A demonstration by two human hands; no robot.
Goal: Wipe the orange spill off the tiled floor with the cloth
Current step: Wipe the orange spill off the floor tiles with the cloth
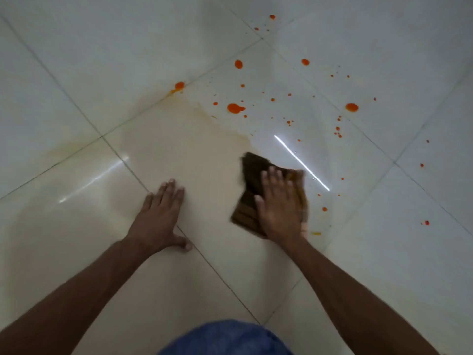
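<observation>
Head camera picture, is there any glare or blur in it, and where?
In the head view, a sharp white glare streak crosses the glossy tiled floor just right of the cloth, with a softer reflection to the left of the left hand; the cloth's right edge, under the right hand, is motion-blurred; the orange drops look fairly crisp.

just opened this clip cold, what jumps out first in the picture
Bright orange drops are scattered over the far and right part of the pale tiled floor. Nearer, the right hand presses a dark brown cloth flat on the tile beside a yellowish smeared patch. The left hand rests palm down on the floor to the left of the cloth.
</observation>
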